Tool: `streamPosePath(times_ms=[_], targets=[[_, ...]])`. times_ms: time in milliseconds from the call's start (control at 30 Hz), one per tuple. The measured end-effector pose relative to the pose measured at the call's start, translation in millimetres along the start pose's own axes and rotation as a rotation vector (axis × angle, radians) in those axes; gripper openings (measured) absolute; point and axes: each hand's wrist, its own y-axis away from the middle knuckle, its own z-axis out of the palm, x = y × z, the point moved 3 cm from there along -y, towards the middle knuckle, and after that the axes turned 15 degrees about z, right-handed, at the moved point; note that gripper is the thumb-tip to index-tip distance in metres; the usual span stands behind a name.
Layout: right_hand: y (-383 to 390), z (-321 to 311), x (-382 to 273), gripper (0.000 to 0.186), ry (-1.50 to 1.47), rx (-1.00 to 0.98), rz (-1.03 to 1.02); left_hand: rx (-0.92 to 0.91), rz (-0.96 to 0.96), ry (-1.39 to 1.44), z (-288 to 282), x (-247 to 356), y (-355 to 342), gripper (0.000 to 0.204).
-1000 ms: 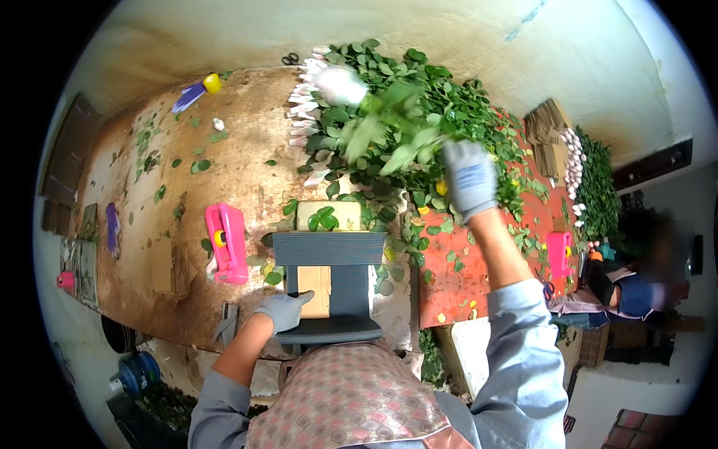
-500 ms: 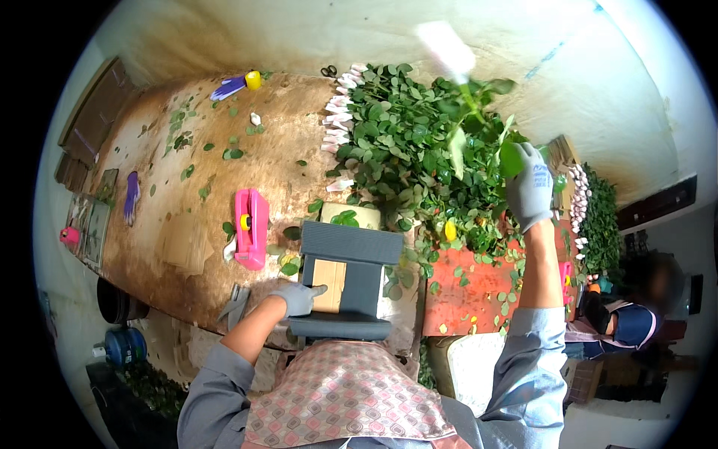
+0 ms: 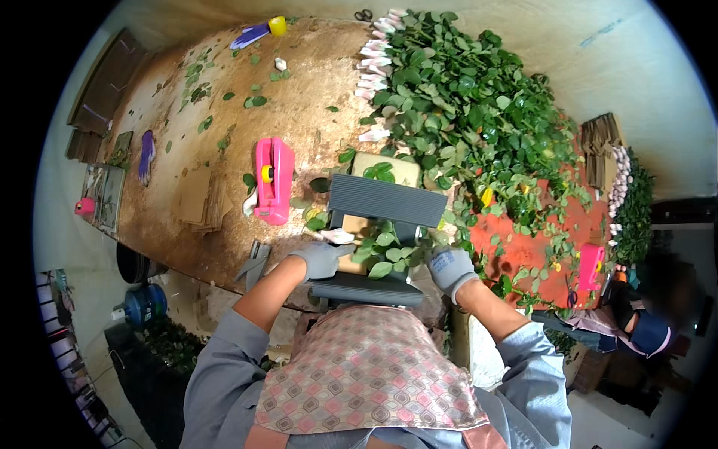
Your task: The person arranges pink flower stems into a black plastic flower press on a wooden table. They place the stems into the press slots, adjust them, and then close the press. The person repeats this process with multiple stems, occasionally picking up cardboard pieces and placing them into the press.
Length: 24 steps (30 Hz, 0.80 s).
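A pale pink rose (image 3: pixel 338 236) lies across the dark grey ridged stand (image 3: pixel 389 200), its bud at the left edge and its leaves over the middle. My right hand (image 3: pixel 450 268), in a grey glove, is closed on the stem end at the stand's right side. My left hand (image 3: pixel 323 262), also gloved, rests at the stand's left edge just below the bud. Its fingers reach flat over the piece of cardboard (image 3: pixel 350 265) on the stand, with no grip visible on the rose.
Leafy roses (image 3: pixel 479 97) lie heaped at the back right. A pink tape dispenser (image 3: pixel 275 179) stands left of the stand, with cardboard sheets (image 3: pixel 200 198) farther left. On the red surface (image 3: pixel 497 232) are loose leaves and another pink dispenser (image 3: pixel 591 266). A person (image 3: pixel 636 322) is at far right.
My right hand has come down and left from above the heap, laying the rose across the stand. The left hand stays by the cardboard. The whole view has shifted.
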Motion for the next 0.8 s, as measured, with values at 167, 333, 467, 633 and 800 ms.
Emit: streamPosePath(times_ms=[167, 333, 467, 633, 800], targets=[[-15, -16, -18, 0.020, 0.021, -0.143, 0.056, -0.037, -0.040, -0.001, 8, -7, -1, 0.063], [-38, -83, -68, 0.024, -0.339, 0.099, -0.258, -0.079, -0.068, -0.050, 0, 1, 1, 0.061], [-84, -41, -105, 0.018, -0.384, 0.165, -0.300, -0.103, -0.064, -0.001, -7, 1, 0, 0.058], [-87, -27, -105, 0.026, -0.483, -0.115, -0.350, 0.130, 0.115, 0.336, -24, -12, 24, 0.037], [-72, -6, -114, 0.037, -0.425, -0.218, -0.555, 0.300, 0.196, 0.276, -38, -13, 36, 0.029]])
